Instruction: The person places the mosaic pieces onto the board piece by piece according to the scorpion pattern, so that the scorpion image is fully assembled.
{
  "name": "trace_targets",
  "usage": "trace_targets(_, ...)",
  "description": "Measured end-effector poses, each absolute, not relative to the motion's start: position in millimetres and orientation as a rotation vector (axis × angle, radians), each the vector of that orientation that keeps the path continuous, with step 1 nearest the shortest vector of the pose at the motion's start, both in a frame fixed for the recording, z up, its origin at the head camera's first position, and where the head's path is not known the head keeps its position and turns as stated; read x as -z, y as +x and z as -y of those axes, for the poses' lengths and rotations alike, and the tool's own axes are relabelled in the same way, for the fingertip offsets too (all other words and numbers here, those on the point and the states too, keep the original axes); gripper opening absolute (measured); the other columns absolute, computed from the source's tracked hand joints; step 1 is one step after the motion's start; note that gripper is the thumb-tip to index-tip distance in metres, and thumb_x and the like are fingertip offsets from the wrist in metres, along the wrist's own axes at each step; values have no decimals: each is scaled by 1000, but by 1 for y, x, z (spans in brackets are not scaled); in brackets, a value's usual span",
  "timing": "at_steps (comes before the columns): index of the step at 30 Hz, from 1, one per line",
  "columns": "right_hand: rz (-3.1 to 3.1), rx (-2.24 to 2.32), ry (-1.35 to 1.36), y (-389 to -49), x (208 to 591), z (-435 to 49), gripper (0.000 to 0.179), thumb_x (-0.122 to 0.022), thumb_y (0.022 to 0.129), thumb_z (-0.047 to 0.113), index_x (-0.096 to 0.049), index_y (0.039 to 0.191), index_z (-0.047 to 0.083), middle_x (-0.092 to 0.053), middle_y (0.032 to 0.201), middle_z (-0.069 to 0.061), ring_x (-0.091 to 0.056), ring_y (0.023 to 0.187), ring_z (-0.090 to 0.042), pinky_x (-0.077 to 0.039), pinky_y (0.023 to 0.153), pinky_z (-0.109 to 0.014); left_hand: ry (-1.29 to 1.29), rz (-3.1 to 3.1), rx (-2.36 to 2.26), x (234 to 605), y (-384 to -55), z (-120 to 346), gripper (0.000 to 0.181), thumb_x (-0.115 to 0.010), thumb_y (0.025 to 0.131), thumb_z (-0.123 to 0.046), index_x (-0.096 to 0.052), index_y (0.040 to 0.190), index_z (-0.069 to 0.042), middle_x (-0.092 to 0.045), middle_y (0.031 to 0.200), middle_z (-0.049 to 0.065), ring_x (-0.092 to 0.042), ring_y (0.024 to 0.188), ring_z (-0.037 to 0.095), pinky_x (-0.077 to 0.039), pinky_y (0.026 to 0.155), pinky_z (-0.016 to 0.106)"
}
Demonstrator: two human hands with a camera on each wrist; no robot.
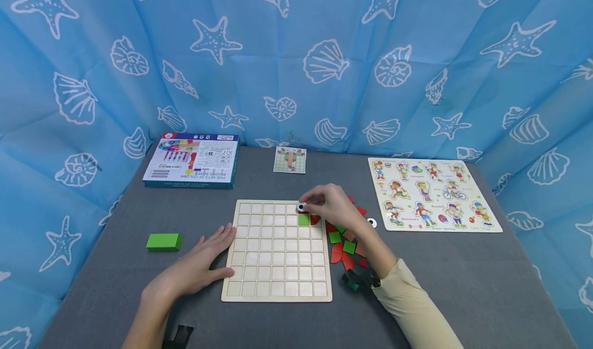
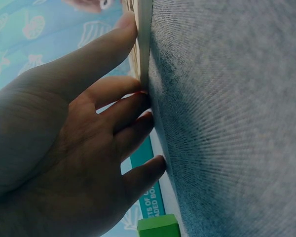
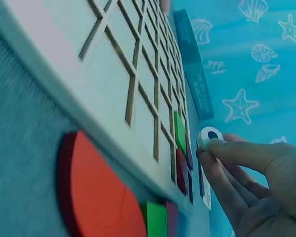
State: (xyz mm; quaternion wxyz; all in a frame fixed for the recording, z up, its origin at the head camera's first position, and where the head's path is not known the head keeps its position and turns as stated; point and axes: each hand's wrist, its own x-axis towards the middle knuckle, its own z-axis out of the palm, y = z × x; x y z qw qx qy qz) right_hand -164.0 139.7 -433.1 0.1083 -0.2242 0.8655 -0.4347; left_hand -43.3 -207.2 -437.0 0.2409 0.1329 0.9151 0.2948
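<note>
A pale wooden grid board (image 1: 271,252) lies in the middle of the table. Its upper right cells hold a green square (image 1: 303,220) and a red rounded piece (image 1: 315,219). Between thumb and fingertips my right hand (image 1: 331,204) pinches a white eye disc (image 3: 210,137) with a black dot, over the board's top right part. The right wrist view shows the disc raised off the grid. My left hand (image 1: 196,263) rests at the board's left edge, fingers spread, its thumb and fingertips touching that edge (image 2: 144,44).
Loose red and green pieces (image 1: 348,247) lie right of the board, with another eye disc (image 1: 371,223) beyond. A picture card (image 1: 290,160) is behind the board. A box (image 1: 191,161) and a green block (image 1: 164,242) stand left; a figure puzzle (image 1: 433,194) lies right.
</note>
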Motion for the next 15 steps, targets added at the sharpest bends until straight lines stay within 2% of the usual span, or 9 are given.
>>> trace_targets(8,-2605,1197,-683,-168,434,-119,12,-77,99,5,-85,107,3,-85,103,-13,-82,89,-19,-67,79,-30,371,-2505,-804,437,-44,207,95,-81,98,-34,-28,172,-6,-20,182,18,-19,169,45,-14,133,75)
trace_targets(15,-2656,1084,-743,-169,437,-108,12,-77,99,4,-85,106,2,-85,101,-12,-79,86,-17,-64,76,-26,377,-2499,-805,438,-44,208,95,-81,98,-35,-28,172,-6,-20,182,19,-18,169,45,-14,133,76)
